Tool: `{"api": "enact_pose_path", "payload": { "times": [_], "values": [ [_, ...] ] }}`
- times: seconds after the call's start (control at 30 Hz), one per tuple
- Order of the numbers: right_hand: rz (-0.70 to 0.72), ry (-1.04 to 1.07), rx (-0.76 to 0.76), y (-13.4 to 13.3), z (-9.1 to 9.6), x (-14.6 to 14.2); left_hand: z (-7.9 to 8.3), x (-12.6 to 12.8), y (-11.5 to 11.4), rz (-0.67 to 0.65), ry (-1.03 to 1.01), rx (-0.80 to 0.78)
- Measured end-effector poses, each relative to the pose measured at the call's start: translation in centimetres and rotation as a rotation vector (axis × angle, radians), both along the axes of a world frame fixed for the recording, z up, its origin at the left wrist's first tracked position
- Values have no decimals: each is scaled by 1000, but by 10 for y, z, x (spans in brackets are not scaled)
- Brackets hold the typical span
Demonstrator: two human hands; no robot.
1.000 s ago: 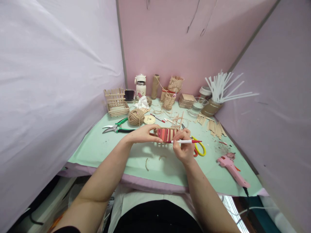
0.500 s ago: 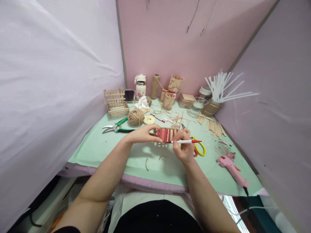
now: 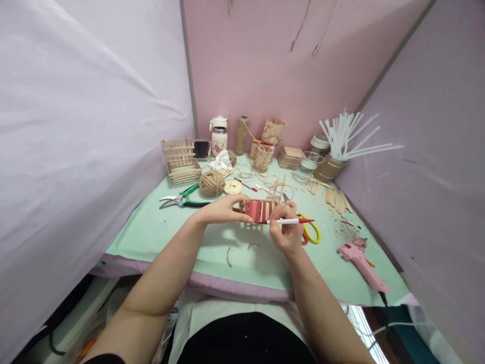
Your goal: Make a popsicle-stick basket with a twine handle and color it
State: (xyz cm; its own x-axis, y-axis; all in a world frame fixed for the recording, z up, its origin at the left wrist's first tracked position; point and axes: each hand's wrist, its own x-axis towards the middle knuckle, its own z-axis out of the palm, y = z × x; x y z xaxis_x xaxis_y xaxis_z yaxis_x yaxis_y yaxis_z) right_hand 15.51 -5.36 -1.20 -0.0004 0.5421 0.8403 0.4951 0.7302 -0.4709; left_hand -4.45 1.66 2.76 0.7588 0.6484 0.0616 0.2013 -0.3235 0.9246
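A small craft-stick piece [image 3: 257, 211] with red, orange and pale wood stripes is held above the table's front half. My left hand [image 3: 231, 209] grips its left end, thumb below and fingers above. In my right hand [image 3: 286, 230] is a white marker [image 3: 286, 221] with a red end pointing right; its other tip meets the lower edge of the striped piece. The right fingers also cover that piece's right end. Beyond my right hand lie scissors with a yellow handle [image 3: 315, 233], partly hidden. Near my left wrist are green-handled pruning shears [image 3: 189, 197].
A twine ball [image 3: 212, 183], a slatted wooden basket [image 3: 184, 169] and a white bottle [image 3: 219, 136] stand at back left. Farther right are a clear bowl [image 3: 308, 167], loose craft sticks [image 3: 335, 199] and white glue sticks [image 3: 344, 139]. A pink glue gun [image 3: 361, 263] lies at right.
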Motion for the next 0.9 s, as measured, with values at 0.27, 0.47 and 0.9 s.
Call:
{"api": "enact_pose_path", "payload": {
  "times": [0.27,0.47,0.9],
  "values": [
    [-73,22,15,2,-2,2,2,0,-1,1,18,7],
    [-80,29,8,1,-1,1,4,0,-2,-4,1,-11],
    [-114,48,32,3,-2,0,3,0,-2,2,33,-3]
  ]
}}
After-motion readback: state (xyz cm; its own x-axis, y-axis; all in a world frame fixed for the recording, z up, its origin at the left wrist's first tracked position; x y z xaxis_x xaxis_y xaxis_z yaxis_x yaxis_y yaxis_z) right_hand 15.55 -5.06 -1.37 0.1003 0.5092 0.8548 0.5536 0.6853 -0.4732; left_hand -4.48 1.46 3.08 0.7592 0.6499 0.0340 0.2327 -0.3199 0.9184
